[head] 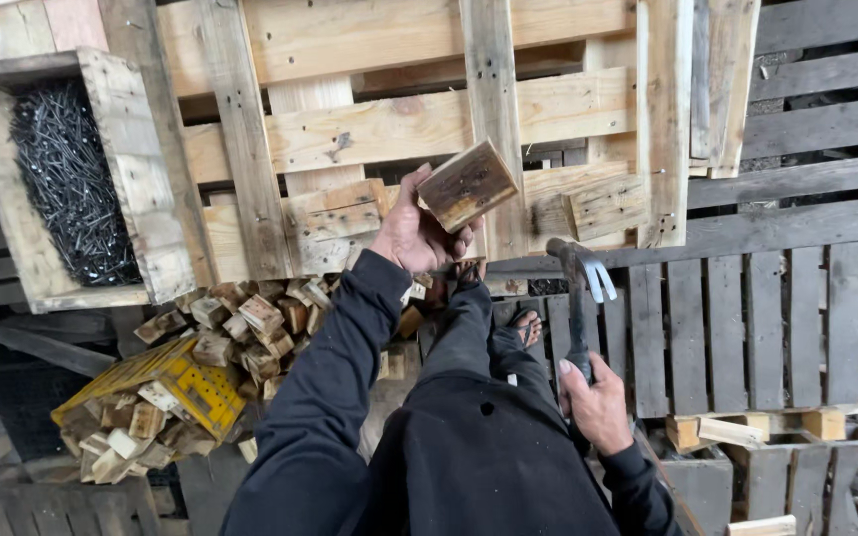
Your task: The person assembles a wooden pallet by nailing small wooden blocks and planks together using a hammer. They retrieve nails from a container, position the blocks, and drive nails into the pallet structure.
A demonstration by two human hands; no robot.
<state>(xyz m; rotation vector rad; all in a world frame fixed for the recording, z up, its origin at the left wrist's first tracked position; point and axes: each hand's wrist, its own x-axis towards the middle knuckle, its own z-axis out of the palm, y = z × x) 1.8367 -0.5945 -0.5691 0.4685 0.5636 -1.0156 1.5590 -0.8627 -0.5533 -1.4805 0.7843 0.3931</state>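
Left hand: the left hand (417,233) is rising in the middle of the scene, its fingers (461,243) closing around the near end of a wooden block (467,185), thumb pressing on the block's upper edge.
Wooden block: a short, weathered offcut — it is tilting upward to the right, held in the air in front of the pallet (399,119), not resting on anything.
Right hand: the right hand (596,402) is sitting low and near, to the right of the lap, its fingers wrapping closed around the handle of a claw hammer (580,298).
Claw hammer: it is standing nearly upright, head at the far end, claw pointing right; it is hanging just right of the block and below it, apart from it.
Pallet: pale boards are leaning across the far middle, one upright slat passing directly behind the block.
Nail box: a wooden box (146,199) is sitting far left beside the pallet — it is holding a dark mass of nails (71,184).
Offcut heap: a pile of small wood blocks (250,333) is lying below the box, spilling toward a yellow perforated crate (186,382) at near left.
Body: dark sleeves and dark trousers are filling the near centre; a foot in a sandal (528,326) is showing beside the hammer's handle.
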